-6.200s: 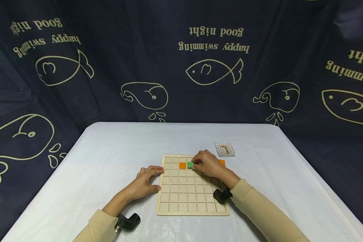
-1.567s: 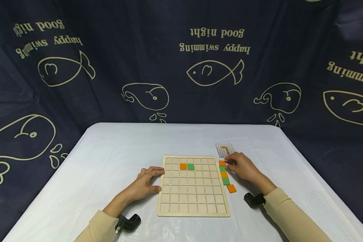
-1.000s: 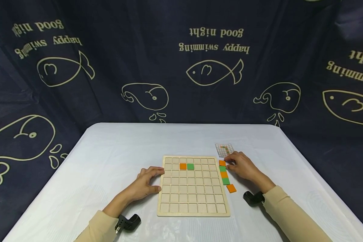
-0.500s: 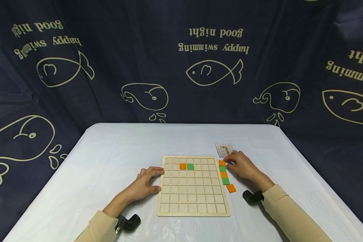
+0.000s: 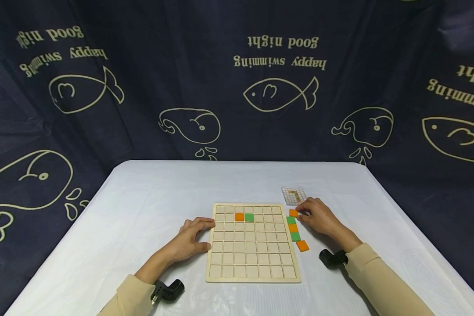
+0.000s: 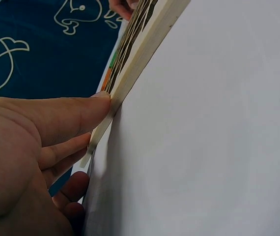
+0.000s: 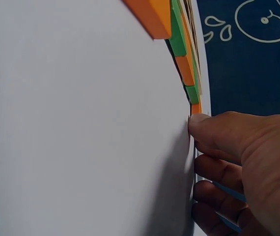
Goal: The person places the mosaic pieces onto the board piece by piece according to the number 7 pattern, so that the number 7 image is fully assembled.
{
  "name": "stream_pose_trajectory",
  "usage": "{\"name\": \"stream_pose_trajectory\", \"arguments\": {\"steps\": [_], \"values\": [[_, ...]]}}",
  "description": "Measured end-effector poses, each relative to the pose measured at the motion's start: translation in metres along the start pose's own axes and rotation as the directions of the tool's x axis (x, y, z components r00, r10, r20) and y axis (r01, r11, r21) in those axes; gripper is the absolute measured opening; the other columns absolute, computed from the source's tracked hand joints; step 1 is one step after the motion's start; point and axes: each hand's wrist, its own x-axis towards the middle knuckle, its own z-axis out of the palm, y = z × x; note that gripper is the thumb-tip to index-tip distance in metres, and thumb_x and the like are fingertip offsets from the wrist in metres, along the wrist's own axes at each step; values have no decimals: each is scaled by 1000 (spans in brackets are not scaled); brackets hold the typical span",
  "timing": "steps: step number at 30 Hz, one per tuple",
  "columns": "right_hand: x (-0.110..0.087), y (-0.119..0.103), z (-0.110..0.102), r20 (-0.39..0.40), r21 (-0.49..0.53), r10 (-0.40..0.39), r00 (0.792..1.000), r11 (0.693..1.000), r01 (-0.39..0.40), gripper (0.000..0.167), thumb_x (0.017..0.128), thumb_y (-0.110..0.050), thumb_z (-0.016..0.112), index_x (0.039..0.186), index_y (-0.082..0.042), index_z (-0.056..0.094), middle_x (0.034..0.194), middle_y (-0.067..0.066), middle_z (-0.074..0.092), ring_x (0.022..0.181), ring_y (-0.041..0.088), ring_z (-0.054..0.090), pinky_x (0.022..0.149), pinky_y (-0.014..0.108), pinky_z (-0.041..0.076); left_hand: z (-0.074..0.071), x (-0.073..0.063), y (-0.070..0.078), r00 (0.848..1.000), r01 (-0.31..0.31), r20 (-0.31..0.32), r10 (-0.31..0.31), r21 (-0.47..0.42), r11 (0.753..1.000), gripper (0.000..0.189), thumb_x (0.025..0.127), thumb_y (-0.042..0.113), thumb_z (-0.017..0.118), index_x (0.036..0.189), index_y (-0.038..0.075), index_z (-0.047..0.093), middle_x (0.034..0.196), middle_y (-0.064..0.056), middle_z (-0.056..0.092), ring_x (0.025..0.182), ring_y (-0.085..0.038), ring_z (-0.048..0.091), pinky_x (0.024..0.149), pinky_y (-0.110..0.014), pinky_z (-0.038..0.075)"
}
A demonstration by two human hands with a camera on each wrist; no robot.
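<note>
A square wooden grid board [image 5: 249, 280] lies on the table, with an orange tile [image 5: 239, 217] and a green tile [image 5: 249, 217] side by side in its second row from the far side. My left hand [image 5: 185, 241] rests at the board's left edge, thumb and fingers extended against it. In the left wrist view the thumb [image 6: 76, 115] touches the rim. Beyond the board's right edge, my right hand [image 5: 319, 218] pinches the farthest orange tile [image 5: 293, 213] between thumb and fingers. In the right wrist view the thumb [image 7: 213, 129] largely hides that tile.
Along the board's right side lie a green tile [image 5: 291, 220], an orange tile [image 5: 293, 228], another green tile [image 5: 295, 236] and a skewed orange tile [image 5: 302, 245]. A small printed grid card [image 5: 294, 196] lies behind the right hand. A dark patterned curtain [image 5: 229, 131] hangs past the table.
Earlier, the right hand was at the green tile on the board; it then moved right to the loose tiles. Just now the farthest orange tile has shifted slightly right with it. The left hand stays put.
</note>
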Motion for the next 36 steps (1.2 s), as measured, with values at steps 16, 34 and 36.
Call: {"name": "stream_pose_trajectory", "arguments": {"steps": [16,34,36], "values": [[-4,2,-2,14,7,18,1000,1000,-18,25,82,-20,70,103,-7,70,98,7,60,94,23,49,83,42,41,0,1,1,1000,26,-2,-26,-14,1000,55,78,15,73,130,12,56,143,2,45,108,-16,34,88,-33,25],[0,1,-1,4,-29,23,1000,999,-23,21,82,-20,70,99,-8,71,93,5,59,88,20,48,78,39,41,1,1,1,1000,22,-5,-22,-17,1000,55,77,15,74,129,12,56,142,3,46,109,-16,34,88,-35,24],[-1,1,-1,-5,-29,18,1000,999,-18,20,82,-19,70,98,-8,71,91,4,59,87,20,48,78,39,41,1,0,0,1000,17,-6,-17,-12,1000,55,78,15,74,129,12,56,141,3,46,109,-16,34,88,-35,25]]}}
